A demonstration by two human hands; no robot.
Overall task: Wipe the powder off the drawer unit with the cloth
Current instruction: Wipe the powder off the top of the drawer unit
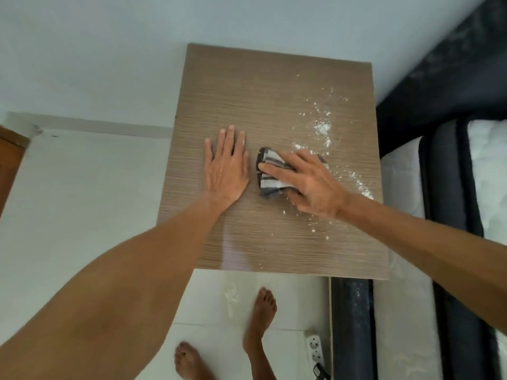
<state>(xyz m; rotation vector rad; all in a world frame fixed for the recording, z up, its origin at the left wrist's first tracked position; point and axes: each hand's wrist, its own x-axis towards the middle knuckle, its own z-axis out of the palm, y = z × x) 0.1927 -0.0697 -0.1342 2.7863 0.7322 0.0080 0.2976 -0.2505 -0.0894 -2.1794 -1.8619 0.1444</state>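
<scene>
The drawer unit's brown wood-grain top (247,86) fills the middle of the view. White powder (322,127) is scattered along its right side, from the far right down to the near right. My right hand (310,182) presses a bunched grey-and-white striped cloth (270,171) onto the top, just left of the powder. My left hand (226,168) lies flat on the top, fingers spread, beside the cloth and holding nothing.
A bed with a dark frame and white mattress (482,165) stands close against the unit's right side. A white wall is behind. On the white tiled floor in front are my bare feet (259,319), some spilled powder (230,294) and a power strip (315,349).
</scene>
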